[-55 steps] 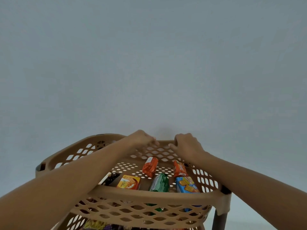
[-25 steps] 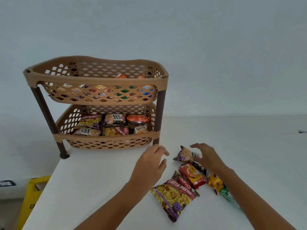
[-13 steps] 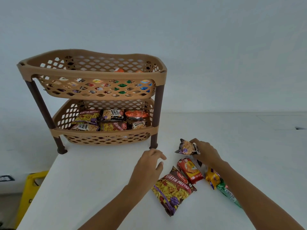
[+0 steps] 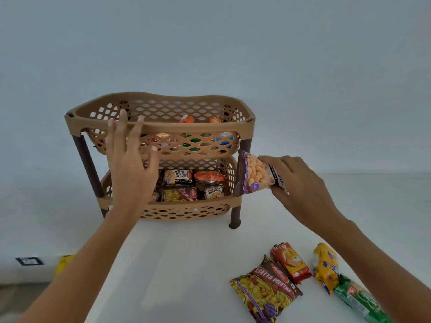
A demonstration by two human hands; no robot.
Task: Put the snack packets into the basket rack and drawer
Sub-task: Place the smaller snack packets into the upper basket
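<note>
One two-tier basket rack (image 4: 186, 130), four loose snack packets (image 4: 265, 291) (image 4: 291, 262) (image 4: 326, 268) (image 4: 360, 300), one held packet (image 4: 254, 176), two hands (image 4: 130, 176) (image 4: 300, 183)

White table (image 4: 186, 264): basket rack (image 4: 198, 129) standing; four snack packets (image 4: 265, 290) front-right.

Right hand (image 4: 300, 183) grips peanut packet (image 4: 255, 174) beside basket rack (image 4: 163, 129); left hand (image 4: 130, 164) open.

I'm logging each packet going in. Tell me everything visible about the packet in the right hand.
The packet is a glossy plastic pouch, dark purple-brown with printed round orange balls and a crimped left edge. It looks sealed. The right hand pinches its right end, holding it above the table, by the rack's right front leg, level with the lower basket.
</note>
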